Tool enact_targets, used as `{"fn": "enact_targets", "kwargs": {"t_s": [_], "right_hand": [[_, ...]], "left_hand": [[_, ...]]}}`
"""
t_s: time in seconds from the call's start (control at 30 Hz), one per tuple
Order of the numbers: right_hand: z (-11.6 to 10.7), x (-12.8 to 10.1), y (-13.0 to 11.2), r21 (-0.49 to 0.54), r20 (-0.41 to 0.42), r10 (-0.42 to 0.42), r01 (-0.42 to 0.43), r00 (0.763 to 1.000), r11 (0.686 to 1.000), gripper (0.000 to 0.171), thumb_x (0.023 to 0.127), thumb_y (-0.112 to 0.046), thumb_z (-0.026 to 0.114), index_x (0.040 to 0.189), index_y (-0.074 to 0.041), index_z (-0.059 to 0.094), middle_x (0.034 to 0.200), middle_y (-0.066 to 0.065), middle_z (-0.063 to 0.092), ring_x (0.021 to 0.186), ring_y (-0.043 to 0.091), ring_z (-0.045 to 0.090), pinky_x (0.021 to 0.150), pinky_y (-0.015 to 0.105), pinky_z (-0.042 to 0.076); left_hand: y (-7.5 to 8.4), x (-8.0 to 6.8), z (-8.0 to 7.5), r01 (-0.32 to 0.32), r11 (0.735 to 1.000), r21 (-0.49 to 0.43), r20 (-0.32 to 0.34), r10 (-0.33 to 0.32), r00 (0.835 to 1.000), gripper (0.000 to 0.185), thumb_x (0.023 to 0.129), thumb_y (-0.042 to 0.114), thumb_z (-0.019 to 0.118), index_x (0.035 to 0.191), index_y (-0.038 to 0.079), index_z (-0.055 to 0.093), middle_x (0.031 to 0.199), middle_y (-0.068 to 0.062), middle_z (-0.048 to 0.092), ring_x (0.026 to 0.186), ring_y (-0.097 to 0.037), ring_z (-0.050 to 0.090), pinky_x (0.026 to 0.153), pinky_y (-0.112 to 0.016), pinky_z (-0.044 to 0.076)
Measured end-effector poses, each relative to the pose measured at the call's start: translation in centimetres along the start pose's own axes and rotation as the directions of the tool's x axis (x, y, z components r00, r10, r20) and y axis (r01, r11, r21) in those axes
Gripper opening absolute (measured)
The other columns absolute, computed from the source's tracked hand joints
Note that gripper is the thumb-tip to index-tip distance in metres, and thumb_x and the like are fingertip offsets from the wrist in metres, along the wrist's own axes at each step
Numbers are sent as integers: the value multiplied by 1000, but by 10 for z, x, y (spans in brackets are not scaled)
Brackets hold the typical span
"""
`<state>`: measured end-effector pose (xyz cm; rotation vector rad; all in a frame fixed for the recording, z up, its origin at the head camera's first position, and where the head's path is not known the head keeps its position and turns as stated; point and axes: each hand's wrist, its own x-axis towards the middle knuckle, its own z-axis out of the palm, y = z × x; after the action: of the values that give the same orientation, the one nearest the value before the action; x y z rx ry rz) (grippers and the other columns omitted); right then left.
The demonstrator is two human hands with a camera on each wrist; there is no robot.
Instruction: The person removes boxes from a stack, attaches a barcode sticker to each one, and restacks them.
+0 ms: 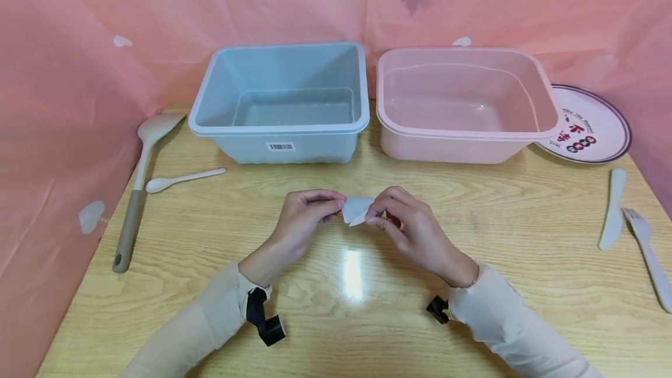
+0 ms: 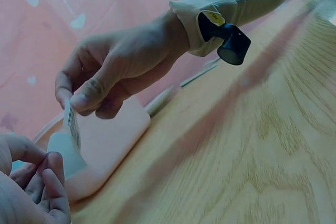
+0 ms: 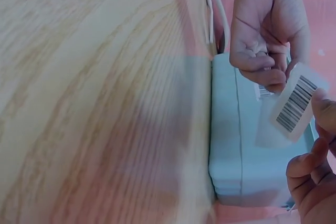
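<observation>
Both hands meet over the table in front of the two tubs. My left hand (image 1: 294, 220) pinches one side of a small pale backing sheet (image 1: 356, 205) between thumb and fingers. My right hand (image 1: 415, 232) pinches a white barcode sticker (image 3: 296, 103) at its edge. In the left wrist view the sticker stands bent up at an angle from the sheet (image 2: 67, 153); whether they still touch cannot be told. The right wrist view shows the sticker's black bars facing the camera.
Behind the hands stand a blue tub (image 1: 294, 147) bearing a barcode label (image 1: 280, 146) and a pink tub (image 1: 451, 150). A plate (image 1: 604, 127), a knife (image 1: 613, 209) and a fork (image 1: 650, 255) lie right; a spatula (image 1: 137, 191) and a spoon (image 1: 184, 178) lie left.
</observation>
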<state>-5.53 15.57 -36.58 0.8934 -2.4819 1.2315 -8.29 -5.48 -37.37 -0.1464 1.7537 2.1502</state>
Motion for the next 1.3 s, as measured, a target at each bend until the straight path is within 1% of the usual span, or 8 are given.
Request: {"fn": "enact_targets", "kwargs": {"t_s": [0.2,0.4,0.6,0.77,0.97,1.1,1.2,1.3], "right_hand": [[-2,-4,3,15,-6,-10,10,1000,1000,22,75,8,75,85,-9,67,90,-3,61,72,3,45,56,17,41],[-6,-10,4,54,7,8,-9,1000,999,11,80,-1,74,84,-8,67,89,-3,61,73,2,46,58,13,39],[-7,-13,3,76,27,21,-23,999,997,16,78,4,74,85,-9,68,88,-4,61,74,2,47,60,13,41],[-7,-15,4,75,22,-3,2,1000,997,5,85,-5,70,85,-9,67,89,-4,61,75,1,48,61,13,41],[-12,-16,2,80,4,0,-1,1000,997,21,77,8,73,86,-10,67,87,-4,61,73,1,49,60,13,41],[-13,-16,2,80,8,15,-15,1000,997,22,76,10,74,85,-9,68,87,-5,61,73,1,49,60,13,41],[-13,-15,2,76,9,17,-18,1000,997,22,76,9,74,86,-9,68,88,-4,62,74,1,50,60,13,41],[-12,-13,2,67,8,20,-20,1000,998,21,77,8,74,86,-11,68,88,-4,62,75,2,52,60,13,42]], "left_hand": [[-3,-1,-9,-2,1000,6,3,2,1000,18,86,-1,67,101,-11,68,86,-2,72,75,-12,66,70,-24,55],[-5,-4,-15,14,999,35,-13,-13,1000,17,86,-1,66,101,-10,68,87,-3,72,76,-13,67,71,-23,55],[-3,-5,-16,16,999,34,-9,-15,1000,19,87,0,66,103,-11,67,86,-2,72,76,-12,67,71,-23,55],[-3,-5,-19,12,999,32,-19,-11,1000,20,88,0,66,104,-12,66,89,-2,71,77,-12,67,71,-23,55],[-9,-9,-28,-12,990,142,-13,14,1000,17,87,-2,65,101,-10,68,92,-7,71,77,-11,67,71,-24,56],[-15,-12,-36,-132,925,356,79,110,991,12,87,-1,66,97,-5,70,87,-12,71,72,-14,68,68,-26,58],[-19,-14,-40,-228,819,526,136,183,974,11,87,3,68,97,3,72,83,-12,73,68,-14,68,64,-25,56],[-19,-16,-40,-249,726,641,137,211,968,12,86,5,69,96,9,73,83,-9,75,67,-12,68,62,-24,56]]}}
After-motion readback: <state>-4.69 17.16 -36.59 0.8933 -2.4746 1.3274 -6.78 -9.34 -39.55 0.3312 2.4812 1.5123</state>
